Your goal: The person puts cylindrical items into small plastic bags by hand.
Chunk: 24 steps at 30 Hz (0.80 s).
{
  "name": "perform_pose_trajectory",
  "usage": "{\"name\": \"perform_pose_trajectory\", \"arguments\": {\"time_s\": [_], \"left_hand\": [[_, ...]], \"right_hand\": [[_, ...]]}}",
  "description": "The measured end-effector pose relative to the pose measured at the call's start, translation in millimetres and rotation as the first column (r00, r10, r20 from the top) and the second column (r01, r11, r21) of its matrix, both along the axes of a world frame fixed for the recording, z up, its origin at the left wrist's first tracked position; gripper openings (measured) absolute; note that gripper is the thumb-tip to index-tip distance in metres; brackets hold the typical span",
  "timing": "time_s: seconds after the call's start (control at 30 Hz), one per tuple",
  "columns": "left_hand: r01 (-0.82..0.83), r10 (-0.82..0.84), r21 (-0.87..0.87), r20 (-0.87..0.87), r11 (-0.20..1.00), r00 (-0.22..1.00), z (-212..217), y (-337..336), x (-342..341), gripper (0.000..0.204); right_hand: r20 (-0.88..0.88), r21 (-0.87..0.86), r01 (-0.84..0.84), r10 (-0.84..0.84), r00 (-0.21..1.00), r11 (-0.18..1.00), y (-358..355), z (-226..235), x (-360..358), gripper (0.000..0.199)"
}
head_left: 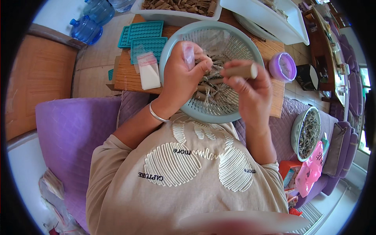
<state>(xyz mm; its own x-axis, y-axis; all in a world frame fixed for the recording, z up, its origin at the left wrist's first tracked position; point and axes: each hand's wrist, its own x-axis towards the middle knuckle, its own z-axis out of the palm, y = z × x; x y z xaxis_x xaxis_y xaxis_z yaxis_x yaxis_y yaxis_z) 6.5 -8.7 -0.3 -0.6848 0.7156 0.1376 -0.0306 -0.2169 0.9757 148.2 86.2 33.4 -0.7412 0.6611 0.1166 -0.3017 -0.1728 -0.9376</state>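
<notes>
The right hand [252, 92] is holding a brown roll [239, 71] level above the basket [172, 43], its fingers [235, 66] closing narrowly around the roll's left part; the pale end is pointing right. The left hand [182, 74] is pinching a clear bag [188, 53] between thumb and fingertips, fingers curling tight, just beside the roll. A bangle [156, 115] is circling the left wrist. More rolls and bags are lying in the basket, which is resting on the wooden surface [127, 76]. Teal trays [145, 33] and a purple lid [282, 67] are sitting nearby.

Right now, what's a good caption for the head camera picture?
Left hand holds a clear bag, right hand a tan roll, above a colander.
</notes>
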Motion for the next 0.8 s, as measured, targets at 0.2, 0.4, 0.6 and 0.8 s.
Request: {"name": "perform_pose_trajectory", "arguments": {"time_s": [0.2,0.4,0.6,0.8], "left_hand": [[0.081,-0.147,0.186,0.376,0.979,0.915,5.3,-6.2,-3.6,0.029],[0.296,-0.277,0.033,0.463,0.955,0.842,7.2,-18.2,-0.5,0.034],[0.223,-0.206,-0.05,0.232,0.973,0.951,7.9,-14.2,-1.6,0.034],[0.164,-0.167,-0.072,-0.044,0.984,0.985,-3.6,-14.2,-5.3,0.033]], "right_hand": [[-0.008,-0.385,-0.065,0.067,0.998,0.921,-14.0,-33.3,3.5,0.025],[0.208,-0.283,-0.09,0.153,0.966,0.955,10.7,-22.8,-0.7,0.044],[0.182,-0.345,-0.177,0.251,0.951,0.922,7.6,-30.5,2.3,0.033],[0.112,-0.5,-0.139,0.223,0.969,0.855,2.3,-22.2,-0.6,0.033]]}}
